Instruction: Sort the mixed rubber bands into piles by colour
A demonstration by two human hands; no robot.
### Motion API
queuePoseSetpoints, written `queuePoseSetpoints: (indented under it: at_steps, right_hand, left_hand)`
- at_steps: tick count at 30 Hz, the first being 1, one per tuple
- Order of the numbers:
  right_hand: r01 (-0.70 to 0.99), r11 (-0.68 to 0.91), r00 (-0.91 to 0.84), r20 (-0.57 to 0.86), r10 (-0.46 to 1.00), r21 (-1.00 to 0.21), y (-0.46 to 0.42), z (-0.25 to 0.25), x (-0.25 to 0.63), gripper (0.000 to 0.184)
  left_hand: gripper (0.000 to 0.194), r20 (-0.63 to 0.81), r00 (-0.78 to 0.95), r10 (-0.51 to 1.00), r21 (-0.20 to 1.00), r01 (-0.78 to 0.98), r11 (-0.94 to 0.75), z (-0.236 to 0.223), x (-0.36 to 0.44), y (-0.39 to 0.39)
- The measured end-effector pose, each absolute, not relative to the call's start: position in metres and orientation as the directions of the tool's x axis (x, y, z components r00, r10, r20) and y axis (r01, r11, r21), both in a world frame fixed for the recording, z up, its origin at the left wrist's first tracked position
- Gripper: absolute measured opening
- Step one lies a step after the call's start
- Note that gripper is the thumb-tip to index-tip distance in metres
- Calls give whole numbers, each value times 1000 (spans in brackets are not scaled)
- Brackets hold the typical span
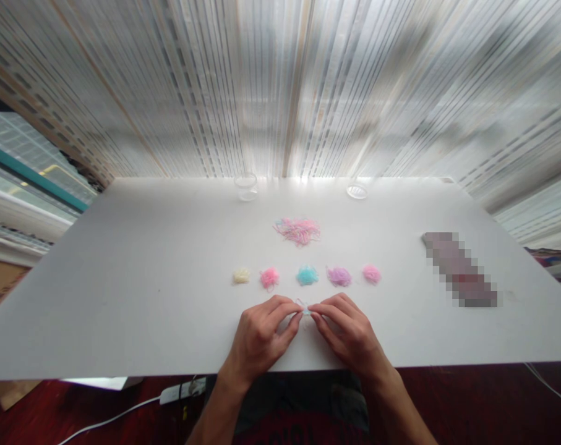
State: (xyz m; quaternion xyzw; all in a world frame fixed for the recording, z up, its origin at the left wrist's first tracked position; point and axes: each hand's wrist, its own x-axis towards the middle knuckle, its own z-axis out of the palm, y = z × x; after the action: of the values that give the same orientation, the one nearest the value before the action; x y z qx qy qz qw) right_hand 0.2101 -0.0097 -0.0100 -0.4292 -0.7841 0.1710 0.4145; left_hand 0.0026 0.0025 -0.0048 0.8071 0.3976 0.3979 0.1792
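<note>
While both hands meet over the near part of the white table [145, 259], the left hand [264, 334] and the right hand [352, 334] each pinch thumb and forefinger together on the thin strands [306, 311] between them. What is held runs mainly sideways, its short bluish stretch bridging the two sets of fingertips, while a fine pinkish loop curls away toward the far side (too small to trace fully). It lies in front of the turquoise pile [307, 275], near it but apart.

Behind the wrists, the forearms cross the table's straight front edge; smooth tabletop spreads broadly to the left, and a narrower strip separates the fingers from the row of piles. That row, fluffy and rounded, also includes a cream pile [240, 275], a bright pink pile [269, 277], a purple pile [339, 275] and a light pink pile [372, 274]. Beyond it sprawls a looser mixed heap [299, 230] of stringy pieces, and near the far edge stand a clear round container [246, 187] and a flat, clear disc [357, 191].
</note>
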Motion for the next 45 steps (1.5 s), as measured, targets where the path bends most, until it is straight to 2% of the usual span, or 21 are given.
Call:
queuePoseSetpoints:
  at_steps: [15,26,32,45]
  right_hand:
    - [500,562,-253,509,823,-659,-10,-9,210,15]
    - [500,577,-271,516,813,-646,-11,-9,210,18]
    - [496,585,-277,522,807,-641,-11,-10,210,19]
    - [504,562,-260,505,823,-656,-11,-9,210,17]
  left_hand:
    - [9,475,361,802,633,493,-597,-6,2,1]
    - [20,497,406,767,632,437,-640,-3,0,1]
    - [9,513,380,769,633,438,-639,-5,2,2]
    - [8,498,375,782,644,443,-623,-4,1,2]
